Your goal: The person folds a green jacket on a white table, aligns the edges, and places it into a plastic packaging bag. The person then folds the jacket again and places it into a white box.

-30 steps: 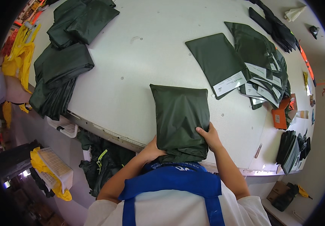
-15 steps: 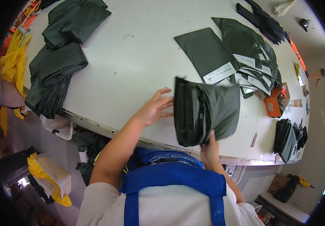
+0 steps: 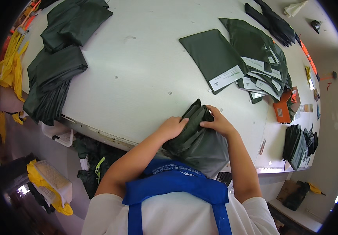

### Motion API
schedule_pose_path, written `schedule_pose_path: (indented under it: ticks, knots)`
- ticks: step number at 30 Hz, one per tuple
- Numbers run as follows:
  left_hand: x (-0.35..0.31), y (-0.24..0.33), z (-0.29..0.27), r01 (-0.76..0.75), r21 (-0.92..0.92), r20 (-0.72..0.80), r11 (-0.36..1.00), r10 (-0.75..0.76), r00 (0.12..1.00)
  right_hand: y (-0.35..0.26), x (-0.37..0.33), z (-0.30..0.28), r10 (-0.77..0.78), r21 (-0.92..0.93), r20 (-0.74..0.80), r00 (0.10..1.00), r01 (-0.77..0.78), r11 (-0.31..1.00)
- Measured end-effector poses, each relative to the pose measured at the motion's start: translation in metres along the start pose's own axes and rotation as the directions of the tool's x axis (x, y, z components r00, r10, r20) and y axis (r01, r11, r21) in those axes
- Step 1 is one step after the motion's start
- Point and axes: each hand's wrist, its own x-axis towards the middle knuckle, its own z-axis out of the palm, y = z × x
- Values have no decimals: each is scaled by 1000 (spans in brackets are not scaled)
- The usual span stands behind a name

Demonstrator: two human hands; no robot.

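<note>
A dark green folded bundle [image 3: 210,150], apparently coated fabric, is held against my body at the table's near edge. My left hand [image 3: 173,127] grips its left side near the top, thumb over the folds. On the other side, my right hand [image 3: 219,122] pinches the upper right edge between thumb and fingers. Between my hands the folded layers stand up and part a little. What lies inside the bundle is hidden. Beyond it, a flat dark green pouch [image 3: 212,55] with a white label strip lies on the white table [image 3: 145,70].
Several labelled green pouches [image 3: 265,51] fan out at the far right, beside an orange box [image 3: 282,111]. Folded green stacks [image 3: 59,64] lie along the left side. More folded green pieces [image 3: 293,145] sit at the right edge. A white bin [image 3: 57,135] stands below the table's left edge.
The bundle has come down toward my body and turned, its folded edge now upward. My left hand, then empty and apart, now grips it; my right hand has moved up to its top edge.
</note>
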Motion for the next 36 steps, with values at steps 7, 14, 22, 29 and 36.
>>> schedule_pose_path:
  ticks: [7,14,22,29,36]
  knots:
    - [0,-14,34,37,-419,-54,907,-66,996,-32,-28,-29,-44,71,359,932,20,997]
    - [-4,5,19,-72,-108,39,992,77,996,-32,-28,-43,154,78,414,897,-204,976]
    - [-10,12,15,239,-593,369,769,-4,929,-39,-23,-32,-51,60,361,931,32,998]
    - [13,33,9,-229,68,489,971,168,856,-38,-37,-29,-41,203,293,955,-21,979]
    - [6,18,17,-440,400,363,804,301,882,-31,-46,-30,12,229,273,962,-77,970]
